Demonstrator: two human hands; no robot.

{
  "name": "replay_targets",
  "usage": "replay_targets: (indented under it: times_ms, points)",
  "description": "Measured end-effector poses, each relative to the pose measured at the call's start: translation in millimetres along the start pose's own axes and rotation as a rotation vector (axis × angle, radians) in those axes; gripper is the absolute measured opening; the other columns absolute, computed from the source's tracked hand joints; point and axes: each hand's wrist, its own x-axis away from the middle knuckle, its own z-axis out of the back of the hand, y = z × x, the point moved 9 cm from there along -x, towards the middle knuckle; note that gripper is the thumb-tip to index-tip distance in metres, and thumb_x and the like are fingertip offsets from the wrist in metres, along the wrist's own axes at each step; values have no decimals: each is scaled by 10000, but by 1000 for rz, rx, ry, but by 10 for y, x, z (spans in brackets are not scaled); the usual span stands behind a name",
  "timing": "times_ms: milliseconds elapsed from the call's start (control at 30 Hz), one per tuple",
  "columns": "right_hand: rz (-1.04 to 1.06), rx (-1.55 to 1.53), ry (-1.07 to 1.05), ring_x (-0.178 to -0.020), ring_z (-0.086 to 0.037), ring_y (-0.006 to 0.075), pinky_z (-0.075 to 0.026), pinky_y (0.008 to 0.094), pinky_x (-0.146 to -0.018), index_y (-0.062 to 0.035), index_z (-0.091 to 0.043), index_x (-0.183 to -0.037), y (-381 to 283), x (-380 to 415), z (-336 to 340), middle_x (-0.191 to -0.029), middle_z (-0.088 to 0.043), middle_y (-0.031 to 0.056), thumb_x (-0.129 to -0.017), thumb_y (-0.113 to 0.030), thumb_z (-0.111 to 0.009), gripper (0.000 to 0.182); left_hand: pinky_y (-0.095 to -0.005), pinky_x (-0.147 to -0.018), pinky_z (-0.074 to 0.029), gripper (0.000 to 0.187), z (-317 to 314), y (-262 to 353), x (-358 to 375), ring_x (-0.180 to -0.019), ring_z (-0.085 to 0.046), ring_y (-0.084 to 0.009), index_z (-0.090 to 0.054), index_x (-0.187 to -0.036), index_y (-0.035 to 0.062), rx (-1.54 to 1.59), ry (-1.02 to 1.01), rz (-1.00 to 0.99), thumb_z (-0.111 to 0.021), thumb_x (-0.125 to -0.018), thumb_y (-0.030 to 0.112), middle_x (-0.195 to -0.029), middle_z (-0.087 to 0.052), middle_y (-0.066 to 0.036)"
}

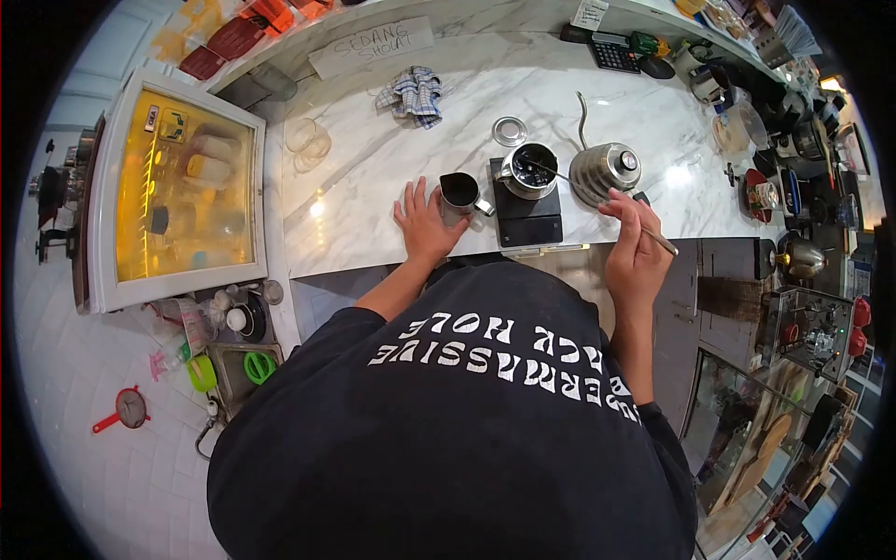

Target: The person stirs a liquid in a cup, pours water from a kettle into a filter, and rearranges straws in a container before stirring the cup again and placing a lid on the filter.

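Observation:
My left hand (427, 224) rests on the marble counter, fingers spread, its thumb and index finger close about the base of a small steel pitcher (458, 190). My right hand (637, 245) pinches a long-handled spoon (665, 241). The spoon's far end dips into dark liquid in a metal cup (534, 189). That cup stands on a black digital scale (529, 230). Just right of it is a steel gooseneck kettle (597, 173), its spout pointing away from me. A round metal lid (510, 131) lies behind the cup.
A crumpled checked cloth (413, 97) and two clear glasses (310, 140) sit further left. Beyond them leans a handwritten sign (371, 47). At left is a yellow-lit glass-door fridge (187, 191). A calculator (614, 52) and crowded containers line the back right.

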Motion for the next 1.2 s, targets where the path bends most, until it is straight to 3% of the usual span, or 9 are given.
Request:
replay_targets:
  times_ms: [200, 433, 633, 833, 1033, 1200]
  points:
    - [-86, -21, 56, -1002, -769, 266, -482, 477, -1119, -3, -772, -1097, 194, 14, 91, -1008, -822, 94, -1117, -145, -541, 272, -664, -1253, -128, 880, 11, 3, -3, -1608, -221, -394, -621, -1445, 101, 0, -16, 6, -836, -762, 612, -1676, -377, -164]
    - [15, 11, -6, -1003, -765, 261, -478, 471, -1122, -7, -776, -1083, 15, -7, -23, -998, -824, 70, -1122, -155, -537, 284, -663, -1254, -125, 872, -6, 6, -7, -1609, -219, -385, -621, -1446, 99, -19, -29, 17, -832, -773, 611, -1673, -374, -165]
    - [-126, -86, 65, -1010, -763, 254, -486, 478, -1113, -22, -775, -1067, 258, 45, 88, -1008, -825, 80, -1125, -153, -539, 276, -661, -1253, -118, 871, -9, 3, -2, -1608, -222, -390, -623, -1441, 94, -8, -43, 14, -836, -770, 606, -1676, -372, -167]
    - [11, 8, -10, -984, -772, 250, -483, 477, -1117, -7, -766, -1084, 12, 2, -26, -1005, -824, 83, -1125, -141, -520, 283, -662, -1251, -122, 871, -7, 6, -4, -1608, -223, -395, -622, -1444, 89, -10, -19, 4, -834, -775, 605, -1675, -376, -176]
    - [-139, -75, 48, -986, -774, 260, -480, 490, -1121, -18, -762, -1090, 258, 51, 92, -1001, -824, 82, -1123, -140, -529, 266, -661, -1253, -123, 876, -5, 12, -6, -1607, -224, -394, -620, -1446, 77, -29, -32, 7, -825, -785, 613, -1679, -369, -171]
    - [-4, -20, -5, -973, -776, 262, -481, 486, -1122, -10, -764, -1115, 64, 56, 12, -1011, -821, 105, -1124, -137, -525, 271, -661, -1254, -126, 873, -4, 9, 1, -1605, -227, -394, -622, -1447, 89, -27, -28, -3, -823, -786, 622, -1682, -363, -165]
